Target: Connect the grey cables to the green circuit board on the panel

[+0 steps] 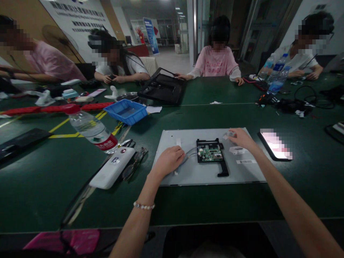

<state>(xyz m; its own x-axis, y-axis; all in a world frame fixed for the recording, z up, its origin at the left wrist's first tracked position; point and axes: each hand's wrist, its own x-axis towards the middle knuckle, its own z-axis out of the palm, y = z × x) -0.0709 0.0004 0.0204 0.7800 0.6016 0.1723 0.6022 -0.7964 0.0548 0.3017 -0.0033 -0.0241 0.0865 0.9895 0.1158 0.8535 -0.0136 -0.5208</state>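
A flat grey panel [188, 175] lies on the green table. On its middle sits a black bracket [223, 168] around a green circuit board [209, 154]. My left hand [170, 159] rests at the panel's left part, fingers curled together beside the grey cables [189, 154] that run to the board; whatever is under the fingers is hidden. Over the panel's upper right part, my right hand [240, 138] has thumb and fingertips drawn together at a small clear piece [227, 136], perhaps tape or film. Labels are stuck on the panel below that hand.
Left of the panel are glasses [135, 165], a white power bank [114, 168], a water bottle [94, 130] and a blue tray [126, 111]. A phone [276, 145] lies to the right. Across the table several people sit, near a black frame [163, 86] and bottles [278, 75].
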